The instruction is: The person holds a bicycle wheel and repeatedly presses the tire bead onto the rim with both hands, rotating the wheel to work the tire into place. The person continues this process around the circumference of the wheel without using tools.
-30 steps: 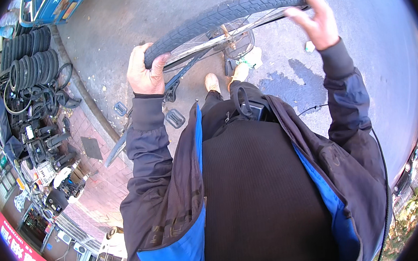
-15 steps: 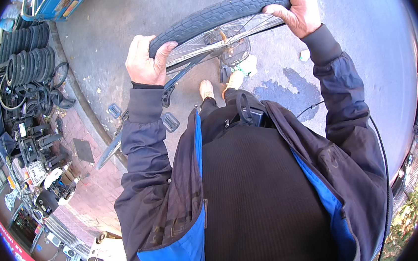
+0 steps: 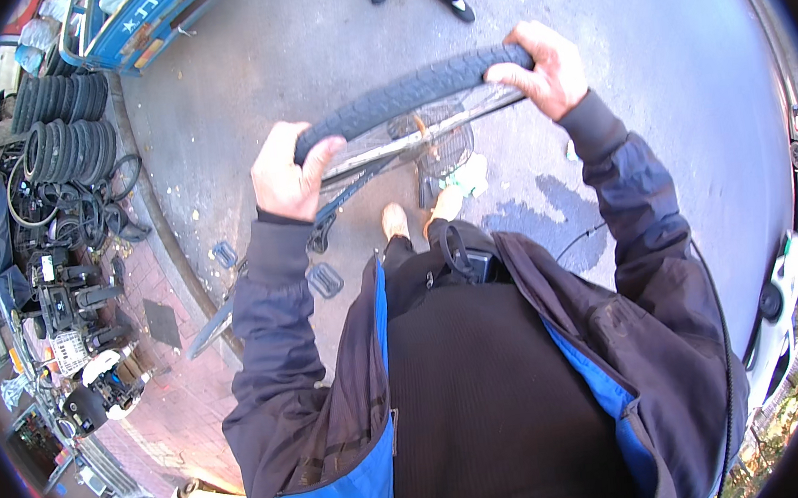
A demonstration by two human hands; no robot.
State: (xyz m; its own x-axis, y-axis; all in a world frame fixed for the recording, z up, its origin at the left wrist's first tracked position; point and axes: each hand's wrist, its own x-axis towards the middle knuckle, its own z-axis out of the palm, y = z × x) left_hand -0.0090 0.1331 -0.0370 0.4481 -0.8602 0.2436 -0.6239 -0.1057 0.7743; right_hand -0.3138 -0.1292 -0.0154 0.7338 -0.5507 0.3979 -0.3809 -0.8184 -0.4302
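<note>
A dark grey bicycle tyre with blocky, slightly blurred tread arches across the upper middle of the frame, its right end higher than its left; a pale, narrow rim slants just below.

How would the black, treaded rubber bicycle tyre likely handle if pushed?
The tyre probably resists slipping, given its textured surface. It seems stiff: its arc looks smooth between left hand and right hand. Being curved, it might roll.
</note>
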